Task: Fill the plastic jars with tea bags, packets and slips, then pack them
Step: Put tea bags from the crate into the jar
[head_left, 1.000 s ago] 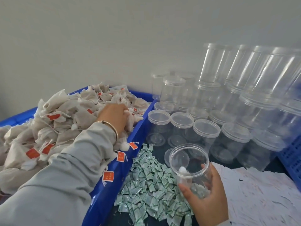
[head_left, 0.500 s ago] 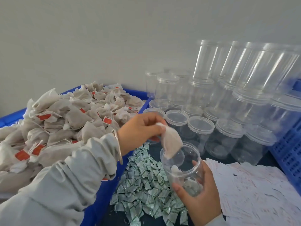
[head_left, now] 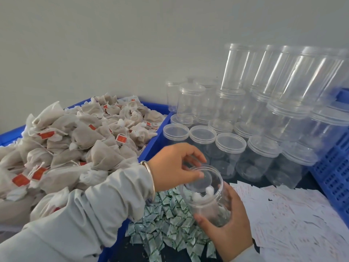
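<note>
**Where this fill could slip**

The tall stacks of clear jars [head_left: 294,87] at the back right lean toward the wall and rest on capped jars beneath; a knock from an elbow would likely topple them across the table. The blue crate [head_left: 151,146] on the left is heaped with tea bags [head_left: 75,140] above its rim, so a careless grab may drag bags over the edge by their strings. The paper slips [head_left: 294,220] lie loose at the right and could scatter. The green packets [head_left: 166,224] sit piled below the open jar [head_left: 205,195], which the right hand [head_left: 224,227] clasps from below, tilted, with tea bags inside; a loose grip could spill them. The left hand [head_left: 175,163] hovers over the jar mouth, fingers relaxed, holding nothing.
</note>
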